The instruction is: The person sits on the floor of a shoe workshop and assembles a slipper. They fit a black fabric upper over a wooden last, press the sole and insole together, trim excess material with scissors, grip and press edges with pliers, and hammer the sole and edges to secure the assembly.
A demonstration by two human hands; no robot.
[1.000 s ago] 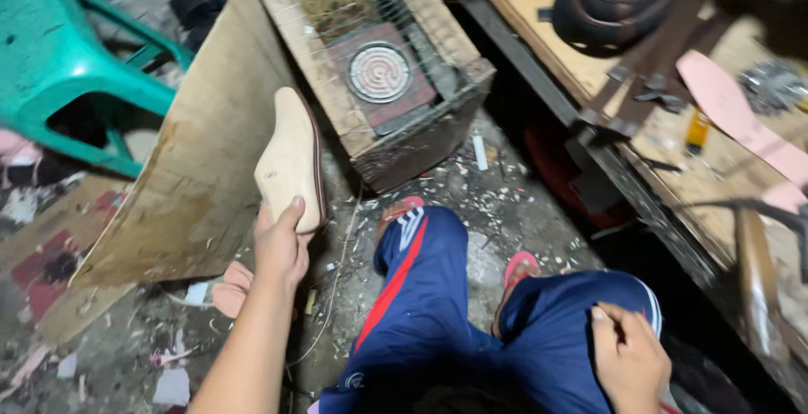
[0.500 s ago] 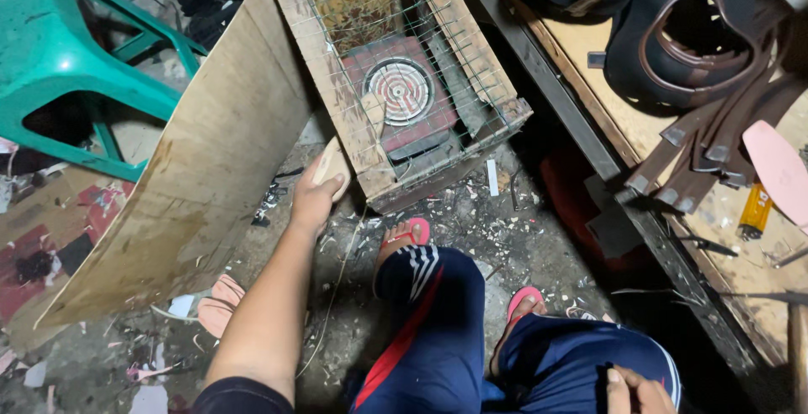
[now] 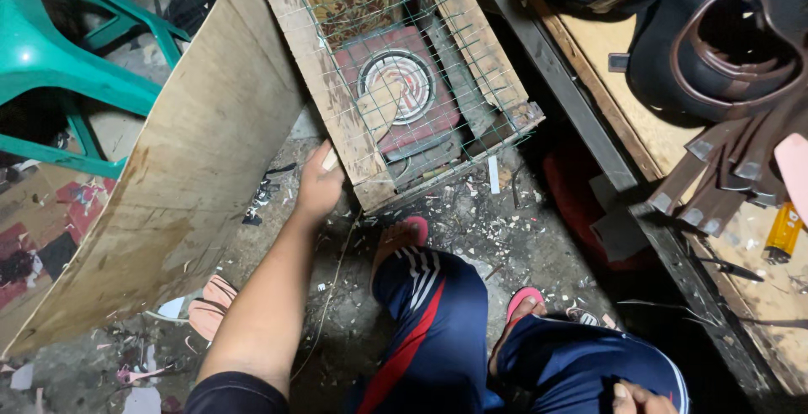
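The left hand (image 3: 318,185) is stretched out to the near corner of a wooden box (image 3: 337,119) with a wire mesh (image 3: 396,52) front, fingers curled on its edge, and a thin tan sole piece (image 3: 380,109) sits just past the fingers, inside on a round heater (image 3: 396,86). That sole looks light, flat and bendy, so a pinch at its near end should lift it. The right hand (image 3: 640,399) rests on the knee, mostly hidden, so I cannot tell how open it is.

packages: none | labels/signs: none seen | screens: none (floor scraps unclear)
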